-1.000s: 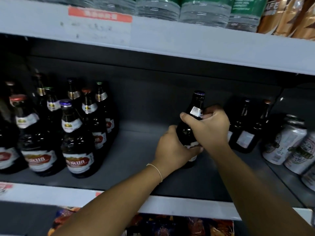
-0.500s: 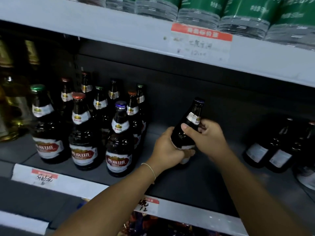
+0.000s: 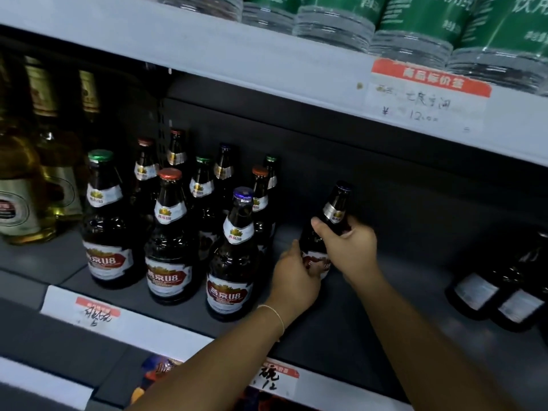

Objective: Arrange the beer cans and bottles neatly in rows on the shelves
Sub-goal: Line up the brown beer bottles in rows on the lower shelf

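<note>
While both hands grip it, one dark bottle (image 3: 336, 209) stands on the grey shelf (image 3: 370, 330), leaning slightly, its long axis near upright and its capped neck pointing up and a little right toward the far wall. The left hand (image 3: 293, 275) wraps the lower body over the label, and the right hand (image 3: 347, 246) curls round the shoulder just below the neck band, so much of the glass and the base are hidden. Left of it stands a cluster (image 3: 178, 221) of like bottles, nine that I can count: three in the near row, the rest behind, partly covered and dim. Further left, pale gold bottles (image 3: 44, 173), at least three, are cut by the frame edge. At the right, two dark bottles (image 3: 498, 292) show only their lower parts. On the upper shelf (image 3: 207, 51), green-labelled water bottles (image 3: 415, 28) are cropped at the top. Two price tags (image 3: 98, 312) sit on the near shelf lip and one above; their handwriting is hard to read.
</note>
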`<state>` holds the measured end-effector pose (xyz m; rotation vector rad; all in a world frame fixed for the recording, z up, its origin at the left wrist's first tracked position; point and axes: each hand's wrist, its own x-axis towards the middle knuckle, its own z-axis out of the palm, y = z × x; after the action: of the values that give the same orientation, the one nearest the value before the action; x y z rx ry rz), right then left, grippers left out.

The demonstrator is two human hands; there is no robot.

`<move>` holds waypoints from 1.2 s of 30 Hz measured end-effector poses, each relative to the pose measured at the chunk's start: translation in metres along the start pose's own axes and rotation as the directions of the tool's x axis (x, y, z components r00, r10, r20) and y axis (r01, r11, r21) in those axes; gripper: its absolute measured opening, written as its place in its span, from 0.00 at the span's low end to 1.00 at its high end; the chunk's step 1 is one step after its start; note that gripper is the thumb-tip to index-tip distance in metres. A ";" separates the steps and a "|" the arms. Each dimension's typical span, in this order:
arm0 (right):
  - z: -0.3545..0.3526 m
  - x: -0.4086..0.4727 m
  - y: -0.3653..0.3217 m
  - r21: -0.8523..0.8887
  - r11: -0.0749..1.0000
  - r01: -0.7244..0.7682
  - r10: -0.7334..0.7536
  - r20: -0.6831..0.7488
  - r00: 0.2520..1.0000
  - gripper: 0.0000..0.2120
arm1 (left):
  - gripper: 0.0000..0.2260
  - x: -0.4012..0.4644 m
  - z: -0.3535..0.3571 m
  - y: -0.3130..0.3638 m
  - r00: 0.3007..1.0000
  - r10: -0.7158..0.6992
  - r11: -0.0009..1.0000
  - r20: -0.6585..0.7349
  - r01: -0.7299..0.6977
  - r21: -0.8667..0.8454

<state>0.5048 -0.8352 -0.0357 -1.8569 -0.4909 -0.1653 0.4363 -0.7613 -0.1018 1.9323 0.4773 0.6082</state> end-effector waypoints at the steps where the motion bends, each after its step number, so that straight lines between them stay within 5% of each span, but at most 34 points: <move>1: 0.003 0.002 0.000 -0.012 1.000 0.008 -0.008 -0.010 1.000 0.11 | 0.24 0.000 0.001 -0.003 1.000 0.003 1.000 -0.013 -0.002 0.014; 6: 0.017 0.013 -0.003 -0.033 0.999 0.039 -0.039 -0.011 0.999 0.10 | 0.21 -0.006 0.001 -0.008 1.000 0.003 1.000 -0.013 -0.002 0.012; 13: 0.034 0.029 -0.003 -0.093 0.996 0.011 -0.012 -0.015 1.000 0.16 | 0.29 -0.003 -0.004 -0.012 0.999 -0.027 0.996 0.048 0.022 0.091; 24: 0.043 0.042 0.002 -0.229 0.973 0.026 -0.029 -0.011 1.000 0.28 | 0.36 0.003 -0.003 -0.020 0.994 -0.024 0.999 0.108 0.021 0.028; 36: 0.044 0.045 0.002 -0.295 0.954 0.048 -0.049 0.003 0.999 0.28 | 0.39 0.004 -0.004 -0.021 0.989 -0.053 0.995 0.139 0.064 -0.078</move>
<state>0.5405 -0.7834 -0.0362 -2.1358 -0.5313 -0.2892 0.4357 -0.7472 -0.1181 1.8608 0.4140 0.4469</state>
